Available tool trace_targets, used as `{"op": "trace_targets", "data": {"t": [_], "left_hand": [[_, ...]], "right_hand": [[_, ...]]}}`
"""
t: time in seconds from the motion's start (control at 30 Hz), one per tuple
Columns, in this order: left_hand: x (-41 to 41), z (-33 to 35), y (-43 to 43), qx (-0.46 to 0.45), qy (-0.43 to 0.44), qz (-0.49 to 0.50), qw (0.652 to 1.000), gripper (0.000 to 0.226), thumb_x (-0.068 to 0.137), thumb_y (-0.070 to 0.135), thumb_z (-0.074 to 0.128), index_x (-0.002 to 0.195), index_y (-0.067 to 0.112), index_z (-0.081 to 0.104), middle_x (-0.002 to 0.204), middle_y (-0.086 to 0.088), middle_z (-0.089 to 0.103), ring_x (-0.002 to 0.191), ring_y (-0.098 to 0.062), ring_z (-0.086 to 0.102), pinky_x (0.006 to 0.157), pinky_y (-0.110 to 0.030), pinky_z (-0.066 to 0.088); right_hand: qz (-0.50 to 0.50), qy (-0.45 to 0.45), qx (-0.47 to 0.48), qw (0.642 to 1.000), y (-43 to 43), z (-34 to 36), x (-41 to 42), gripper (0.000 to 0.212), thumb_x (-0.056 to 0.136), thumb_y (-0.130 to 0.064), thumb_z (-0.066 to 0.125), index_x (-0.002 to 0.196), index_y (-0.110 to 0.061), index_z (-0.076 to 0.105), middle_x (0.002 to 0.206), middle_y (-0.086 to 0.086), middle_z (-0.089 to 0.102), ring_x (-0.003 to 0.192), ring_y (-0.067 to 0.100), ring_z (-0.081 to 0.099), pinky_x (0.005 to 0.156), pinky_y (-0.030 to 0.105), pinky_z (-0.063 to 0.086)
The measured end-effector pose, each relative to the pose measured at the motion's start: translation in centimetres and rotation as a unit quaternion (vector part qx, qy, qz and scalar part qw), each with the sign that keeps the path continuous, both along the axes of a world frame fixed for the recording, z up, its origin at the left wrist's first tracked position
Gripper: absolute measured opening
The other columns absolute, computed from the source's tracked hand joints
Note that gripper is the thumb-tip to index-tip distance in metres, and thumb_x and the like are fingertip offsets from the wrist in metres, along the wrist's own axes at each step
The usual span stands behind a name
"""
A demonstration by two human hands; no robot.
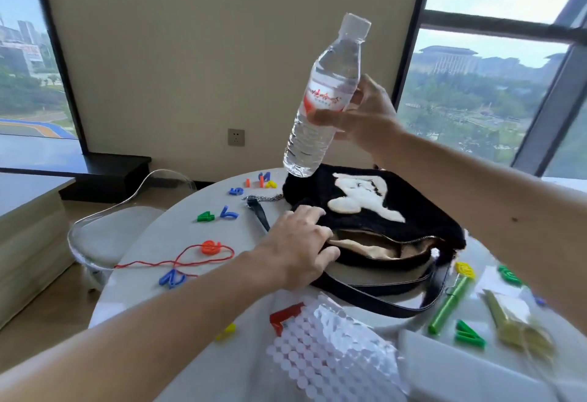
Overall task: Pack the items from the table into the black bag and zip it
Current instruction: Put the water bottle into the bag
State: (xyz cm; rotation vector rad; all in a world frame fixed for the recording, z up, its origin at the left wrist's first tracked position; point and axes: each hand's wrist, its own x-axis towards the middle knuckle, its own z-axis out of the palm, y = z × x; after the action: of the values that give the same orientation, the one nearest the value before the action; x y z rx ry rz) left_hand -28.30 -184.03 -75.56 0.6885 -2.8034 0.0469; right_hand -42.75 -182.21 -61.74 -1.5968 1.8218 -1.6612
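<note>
- The right hand grips the bottle round its middle, fingers and thumb wrapped over the label. The bottle is in the air, cap up and tilted right, with its base just above the bag's far-left end.
- The bag lies flat on the table. Its zip is open, and the mouth faces near and shows beige lining.
- The left hand holds the upper lip at the mouth's left end, fingers bent over it and thumb at the edge.
- That lip should be lifted higher so the mouth gapes, since a flat slit would likely catch the bottle's base.
- The bottle should come near and low, be laid lengthwise and slid in base first along the bag's length.
- The strap, looped at the near side, should be kept out of the mouth.
- The inside is shadowed, so I cannot tell whether anything there would block the bottle.
- The numbers and the pen are not yet packed.
</note>
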Motion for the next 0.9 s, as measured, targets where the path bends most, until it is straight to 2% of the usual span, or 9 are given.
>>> {"op": "trace_targets", "data": {"t": [0.1, 0.3, 0.37, 0.43, 0.47, 0.53, 0.67, 0.77, 0.9], "left_hand": [[-1.0, 0.6, -0.6, -0.007, -0.01, -0.027, 1.0, 0.046, 0.1, 0.049, 0.038, 0.133, 0.026, 0.061, 0.16, -0.009, 0.027, 0.149, -0.021, 0.016, 0.118, -0.045, 0.02], [-4.0, 1.4, -1.3, -0.026, -0.015, 0.02, 0.999, 0.043, 0.102, 0.046, 0.035, 0.134, 0.024, 0.055, 0.132, -0.002, 0.053, 0.126, -0.023, 0.048, 0.101, -0.043, 0.041], [-5.0, 1.7, -1.4, -0.03, 0.025, 0.024, 0.999, 0.041, 0.102, 0.042, 0.039, 0.132, 0.02, 0.054, 0.124, 0.0, 0.055, 0.117, -0.023, 0.053, 0.093, -0.044, 0.047], [-5.8, 2.1, -1.6, -0.017, 0.086, 0.024, 0.996, 0.044, 0.099, 0.039, 0.047, 0.138, 0.017, 0.051, 0.128, 0.0, 0.055, 0.117, -0.024, 0.054, 0.093, -0.045, 0.048], [-6.1, 2.3, -1.7, -0.012, 0.108, 0.026, 0.994, 0.048, 0.097, 0.038, 0.053, 0.14, 0.016, 0.049, 0.131, 0.0, 0.054, 0.118, -0.024, 0.053, 0.095, -0.046, 0.047], [-6.7, 2.7, -1.9, -0.007, 0.131, 0.03, 0.991, 0.058, 0.091, 0.036, 0.063, 0.143, 0.015, 0.045, 0.135, 0.001, 0.053, 0.12, -0.025, 0.051, 0.097, -0.047, 0.046], [-7.4, 3.3, -2.1, 0.02, 0.155, 0.013, 0.988, 0.072, 0.082, 0.02, 0.067, 0.148, 0.012, 0.038, 0.14, 0.0, 0.047, 0.122, -0.026, 0.047, 0.105, -0.043, 0.042], [-7.5, 3.7, -2.3, 0.047, 0.148, -0.002, 0.988, 0.082, 0.078, 0.015, 0.06, 0.153, 0.012, 0.029, 0.153, -0.001, 0.038, 0.135, -0.027, 0.04, 0.116, -0.04, 0.031], [-7.2, 4.2, -2.4, 0.077, 0.153, -0.034, 0.985, 0.084, 0.078, 0.012, 0.06, 0.155, 0.011, 0.026, 0.159, -0.004, 0.032, 0.146, -0.025, 0.029, 0.123, -0.034, 0.013]], "right_hand": [[-0.069, 0.033, -0.014, 0.997, 4.1, 0.1, -3.3, 0.083, 0.044, -0.046, 0.095, 0.116, -0.027, 0.057, 0.112, -0.01, 0.07, 0.103, 0.015, 0.07, 0.092, 0.046, 0.059], [-0.135, 0.049, -0.039, 0.989, 10.0, -3.2, -8.5, 0.074, 0.062, -0.031, 0.095, 0.121, -0.016, 0.054, 0.113, -0.003, 0.072, 0.095, 0.016, 0.074, 0.083, 0.049, 0.061], [-0.139, 0.055, -0.052, 0.987, 11.3, -4.1, -9.3, 0.076, 0.065, -0.027, 0.094, 0.126, -0.014, 0.05, 0.113, -0.001, 0.071, 0.093, 0.012, 0.073, 0.079, 0.044, 0.062], [-0.137, 0.066, -0.068, 0.986, 12.3, -4.9, -9.6, 0.073, 0.067, -0.024, 0.092, 0.124, -0.017, 0.048, 0.108, -0.006, 0.07, 0.089, 0.0, 0.071, 0.075, 0.026, 0.061], [-0.133, 0.071, -0.08, 0.985, 12.8, -5.2, -9.6, 0.07, 0.068, -0.022, 0.092, 0.121, -0.02, 0.047, 0.104, -0.012, 0.069, 0.085, -0.008, 0.07, 0.071, 0.017, 0.058], [-0.124, 0.074, -0.105, 0.984, 13.3, -5.8, -9.5, 0.067, 0.069, -0.016, 0.092, 0.118, -0.019, 0.047, 0.101, -0.014, 0.067, 0.086, -0.011, 0.069, 0.072, 0.012, 0.055], [-0.093, 0.114, -0.127, 0.981, 13.4, -7.1, -8.7, 0.074, 0.069, -0.012, 0.092, 0.129, -0.007, 0.048, 0.115, 0.005, 0.067, 0.107, 0.015, 0.069, 0.093, 0.038, 0.058], [-0.06, 0.176, -0.109, 0.976, 12.7, -8.3, -8.0, 0.08, 0.07, -0.017, 0.092, 0.133, -0.006, 0.045, 0.121, 0.003, 0.068, 0.11, 0.017, 0.069, 0.093, 0.045, 0.057], [-0.03, 0.23, -0.076, 0.97, 11.0, -10.9, -7.6, 0.077, 0.07, -0.037, 0.086, 0.129, -0.019, 0.04, 0.112, -0.019, 0.067, 0.101, -0.003, 0.068, 0.086, 0.021, 0.058]]}}
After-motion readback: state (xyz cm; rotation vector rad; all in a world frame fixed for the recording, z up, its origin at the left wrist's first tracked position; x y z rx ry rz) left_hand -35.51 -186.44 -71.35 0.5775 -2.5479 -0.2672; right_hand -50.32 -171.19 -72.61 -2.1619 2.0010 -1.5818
